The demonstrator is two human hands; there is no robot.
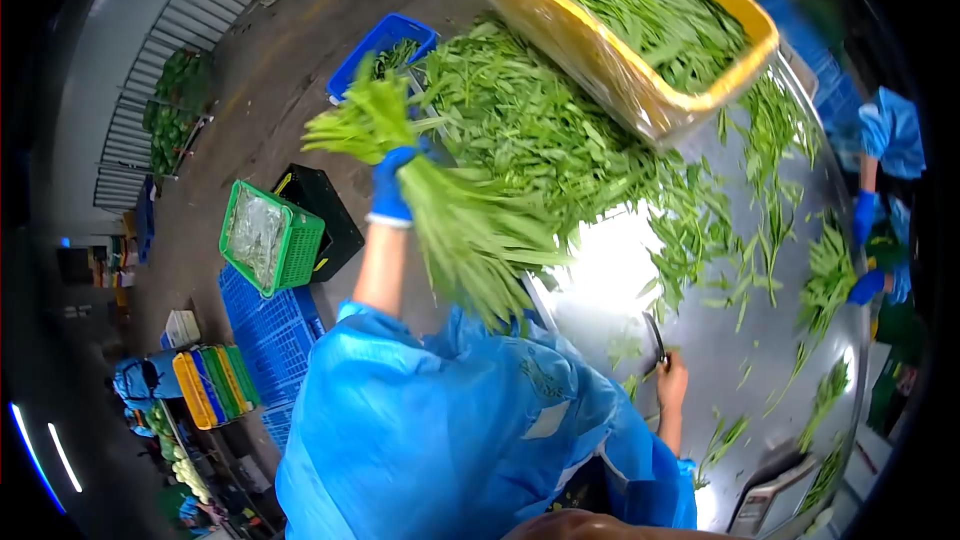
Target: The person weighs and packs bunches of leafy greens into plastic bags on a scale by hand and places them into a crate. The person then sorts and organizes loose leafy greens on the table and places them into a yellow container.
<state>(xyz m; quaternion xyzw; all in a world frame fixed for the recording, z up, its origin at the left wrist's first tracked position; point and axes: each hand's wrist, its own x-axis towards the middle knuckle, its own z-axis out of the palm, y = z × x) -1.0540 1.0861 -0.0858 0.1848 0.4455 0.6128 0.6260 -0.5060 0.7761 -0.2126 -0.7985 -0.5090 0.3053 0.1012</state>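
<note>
Nearest me is the worker's blue smock (pixel 400 430), spread wide between two outstretched arms. The left hand (pixel 393 183), gloved in blue, is closed round the middle of a thick bunch (pixel 480 230) of greens, gripping it up in the air beside the table edge. Pale stems poke out on one side of the fist, and long leaves fan down on the other, towards the smock. The right hand, bare (pixel 673 382), is wrapped about the handle of a dark knife (pixel 656 333), low over the steel table (pixel 585 318); whether the blade touches the metal I can't tell.

Beyond the bunch, a loose pile (pixel 520 120) of leafy greens covers that end of the table, thinning into scattered sprigs. A yellow crate (pixel 757 65), lined with clear plastic and full of greens, stands against the pile. Off the table, a blue crate (pixel 350 68) holds a few leaves, and a green basket (pixel 300 250) rests by a black crate (pixel 340 225), near a blue pallet (pixel 265 325).

Across the table, a co-worker's blue-gloved hand (pixel 868 287) is at another clump (pixel 828 268); its grip is too small to tell. Farthest off, a metal rail (pixel 165 40) runs along the wall.
</note>
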